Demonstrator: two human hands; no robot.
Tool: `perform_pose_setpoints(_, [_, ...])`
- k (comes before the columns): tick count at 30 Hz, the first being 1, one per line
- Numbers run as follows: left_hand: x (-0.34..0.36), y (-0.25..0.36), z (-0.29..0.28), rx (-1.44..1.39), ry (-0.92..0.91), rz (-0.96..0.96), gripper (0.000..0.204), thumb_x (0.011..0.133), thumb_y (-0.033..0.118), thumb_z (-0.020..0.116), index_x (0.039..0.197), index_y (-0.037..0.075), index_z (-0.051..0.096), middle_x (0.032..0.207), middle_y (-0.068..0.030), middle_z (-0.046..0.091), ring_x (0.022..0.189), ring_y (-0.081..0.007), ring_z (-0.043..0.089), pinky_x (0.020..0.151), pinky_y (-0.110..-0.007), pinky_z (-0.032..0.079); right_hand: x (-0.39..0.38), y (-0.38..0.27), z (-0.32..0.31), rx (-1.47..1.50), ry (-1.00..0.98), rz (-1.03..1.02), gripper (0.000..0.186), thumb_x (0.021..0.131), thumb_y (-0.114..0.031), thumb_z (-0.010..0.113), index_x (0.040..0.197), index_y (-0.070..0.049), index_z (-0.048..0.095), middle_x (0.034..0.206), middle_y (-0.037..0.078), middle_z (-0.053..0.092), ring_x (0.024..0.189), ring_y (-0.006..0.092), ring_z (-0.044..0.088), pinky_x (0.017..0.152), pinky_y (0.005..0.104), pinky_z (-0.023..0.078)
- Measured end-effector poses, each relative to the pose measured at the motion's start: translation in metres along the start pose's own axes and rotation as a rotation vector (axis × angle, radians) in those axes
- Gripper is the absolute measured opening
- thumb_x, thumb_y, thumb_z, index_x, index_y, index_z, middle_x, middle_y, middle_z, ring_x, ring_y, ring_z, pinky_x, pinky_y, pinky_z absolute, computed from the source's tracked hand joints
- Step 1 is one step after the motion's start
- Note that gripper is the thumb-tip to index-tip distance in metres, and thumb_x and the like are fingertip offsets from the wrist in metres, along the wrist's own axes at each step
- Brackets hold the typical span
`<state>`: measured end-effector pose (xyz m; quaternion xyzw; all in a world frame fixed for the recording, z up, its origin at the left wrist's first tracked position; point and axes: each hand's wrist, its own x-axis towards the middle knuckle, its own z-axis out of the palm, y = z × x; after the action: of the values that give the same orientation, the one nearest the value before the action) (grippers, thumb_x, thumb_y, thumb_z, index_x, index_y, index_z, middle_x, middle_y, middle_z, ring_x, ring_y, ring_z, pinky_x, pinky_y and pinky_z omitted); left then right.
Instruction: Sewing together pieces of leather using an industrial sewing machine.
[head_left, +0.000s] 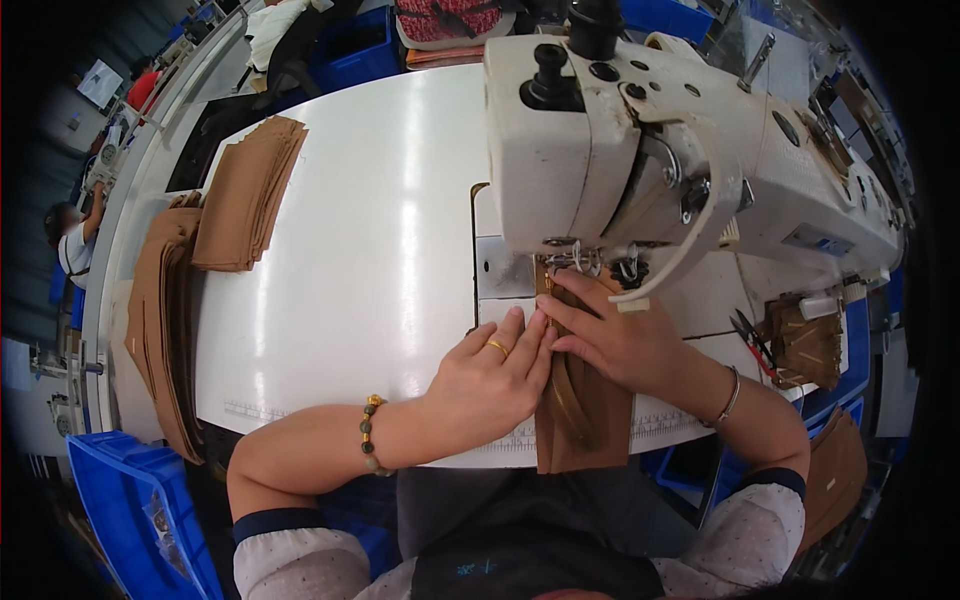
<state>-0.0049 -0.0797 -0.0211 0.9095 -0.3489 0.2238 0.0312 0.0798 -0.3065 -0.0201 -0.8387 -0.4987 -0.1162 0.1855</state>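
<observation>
We press brown fabric (602, 438) flat at the sewing machine (620, 150): left hand (488, 378), fingers (512, 332) nearly together; right hand (632, 338), slightly spread. Best we feed evenly, edge straight, fingers clear.

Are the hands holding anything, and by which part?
The left hand and right hand press brown fabric near its end at the sewing machine; any pinch is unclear.
</observation>
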Motion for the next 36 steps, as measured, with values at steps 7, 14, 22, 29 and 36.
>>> perform_pose_setpoints(7, [-0.029, 0.046, -0.033, -0.067, -0.059, 0.102, 0.034, 0.087, 0.014, 0.068, 0.116, 0.0, 0.079, 0.124, -0.0171, 0.077, 0.114, -0.0309, 0.076, 0.09, -0.035, 0.062, -0.004, -0.001, 0.0, 0.015, -0.054, 0.003, 0.061, 0.088, -0.043, 0.081, 0.136, -0.006, 0.071, 0.148, 0.018, 0.06, 0.132, 0.0381, 0.064, 0.096, 0.0453, 0.059])
perform_pose_setpoints(14, [-0.043, 0.066, -0.032, -0.184, 0.075, -0.028, 0.028, 0.084, 0.013, 0.074, 0.111, 0.005, 0.082, 0.115, -0.0114, 0.08, 0.111, -0.027, 0.077, 0.088, -0.033, 0.063, -0.009, -0.006, 0.004, -0.027, -0.014, -0.027, 0.079, 0.088, -0.06, 0.076, 0.142, -0.003, 0.066, 0.151, 0.022, 0.057, 0.121, 0.0365, 0.07, 0.088, 0.0432, 0.06])
perform_pose_setpoints(22, [-0.044, 0.062, -0.033, -0.18, 0.091, -0.026, 0.026, 0.084, 0.013, 0.076, 0.108, 0.007, 0.082, 0.111, -0.0093, 0.08, 0.11, -0.0259, 0.076, 0.088, -0.033, 0.064, -0.009, -0.006, 0.002, 0.006, -0.028, -0.028, 0.085, 0.083, -0.066, 0.074, 0.14, -0.004, 0.066, 0.132, 0.019, 0.063, 0.11, 0.0356, 0.066, 0.101, 0.0482, 0.051])
perform_pose_setpoints(29, [-0.048, 0.075, -0.03, -0.126, 0.064, -0.067, 0.029, 0.093, 0.026, 0.079, 0.115, 0.007, 0.081, 0.122, -0.0108, 0.078, 0.114, -0.0283, 0.075, 0.089, -0.033, 0.063, -0.012, -0.009, 0.002, 0.017, -0.044, -0.024, 0.093, 0.078, -0.071, 0.075, 0.14, -0.003, 0.066, 0.122, 0.018, 0.063, 0.111, 0.0365, 0.063, 0.106, 0.0502, 0.049])
perform_pose_setpoints(36, [-0.063, 0.077, -0.03, -0.137, 0.065, -0.067, 0.038, 0.092, 0.031, 0.083, 0.124, 0.01, 0.079, 0.132, -0.0101, 0.075, 0.123, -0.0283, 0.072, 0.094, -0.036, 0.061, -0.014, -0.008, -0.001, 0.016, -0.09, -0.027, 0.103, 0.076, -0.074, 0.077, 0.15, -0.004, 0.06, 0.159, 0.029, 0.048, 0.098, 0.0366, 0.07, 0.09, 0.0447, 0.056])
